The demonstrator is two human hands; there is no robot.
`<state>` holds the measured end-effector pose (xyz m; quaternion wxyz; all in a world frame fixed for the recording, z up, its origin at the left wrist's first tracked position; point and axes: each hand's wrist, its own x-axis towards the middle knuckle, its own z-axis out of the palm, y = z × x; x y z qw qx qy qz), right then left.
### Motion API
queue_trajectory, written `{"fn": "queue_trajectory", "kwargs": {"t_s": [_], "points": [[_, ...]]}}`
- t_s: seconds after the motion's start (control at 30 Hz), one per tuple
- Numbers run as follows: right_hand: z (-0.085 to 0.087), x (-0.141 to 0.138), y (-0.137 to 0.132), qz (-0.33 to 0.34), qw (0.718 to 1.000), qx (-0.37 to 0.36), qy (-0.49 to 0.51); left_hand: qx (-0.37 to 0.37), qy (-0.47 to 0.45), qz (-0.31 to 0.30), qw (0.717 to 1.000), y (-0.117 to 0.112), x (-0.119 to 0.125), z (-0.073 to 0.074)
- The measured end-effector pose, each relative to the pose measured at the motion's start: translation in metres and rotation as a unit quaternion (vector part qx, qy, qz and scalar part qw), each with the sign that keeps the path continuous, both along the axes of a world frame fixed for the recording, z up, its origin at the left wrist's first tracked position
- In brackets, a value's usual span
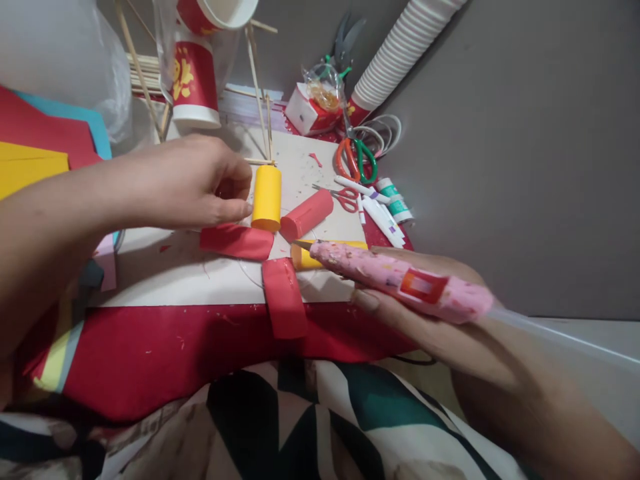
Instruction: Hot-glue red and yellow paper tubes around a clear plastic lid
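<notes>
My right hand [425, 300] is closed around a pink hot glue gun [370, 270]. A clear glue stick [565, 333] extends from its back, and its tip points left over the paper rolls. Beside the upright-lying yellow paper roll [267, 197] is my left hand [210, 187], thumb and index finger apart, thumb tip at the roll's left edge. Its other fingers are curled and partly hidden. Around the middle lie a red paper roll [307, 213], a second yellow roll [305, 255] partly behind the glue gun, and two red paper pieces [237, 241] [284, 297].
Small red-handled scissors [345, 198] and larger orange-and-green scissors [356, 160] lie right of the white board [165, 280]. Stick frames [263, 127] and red paper cups [195, 80] stand behind. Coloured paper [45, 133] is at left; a white cup stack [405, 50] leans at the wall.
</notes>
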<state>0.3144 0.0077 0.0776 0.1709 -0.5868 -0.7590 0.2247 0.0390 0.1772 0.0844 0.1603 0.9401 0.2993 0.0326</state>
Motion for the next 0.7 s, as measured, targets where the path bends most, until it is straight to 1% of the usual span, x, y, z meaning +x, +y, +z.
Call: {"fn": "queue_trajectory", "kwargs": {"t_s": [0.1,0.2,0.3,0.4,0.57,0.63,0.7], "points": [[0.001,-0.006,0.008,0.009,1.000,-0.024,0.012,-0.083,0.040,-0.033,0.995,0.019,-0.002,-0.015],[0.000,-0.013,0.016,0.030,0.999,-0.018,0.003,-0.136,0.044,-0.040,0.989,0.022,0.000,-0.024],[-0.001,-0.018,0.023,0.054,0.998,-0.008,-0.022,-0.143,0.039,-0.027,0.989,0.019,0.004,-0.025],[0.000,-0.023,0.029,0.063,0.997,-0.019,-0.039,-0.160,0.044,-0.028,0.986,0.017,0.007,-0.026],[0.002,-0.030,0.038,0.078,0.995,-0.012,-0.055,-0.170,0.052,-0.057,0.982,0.017,0.008,-0.031],[0.001,-0.032,0.040,0.082,0.995,-0.016,-0.058,-0.197,0.051,-0.049,0.978,0.017,0.007,-0.034],[-0.002,-0.033,0.041,0.066,0.996,-0.024,-0.054,-0.229,0.045,-0.033,0.972,0.017,0.007,-0.036]]}}
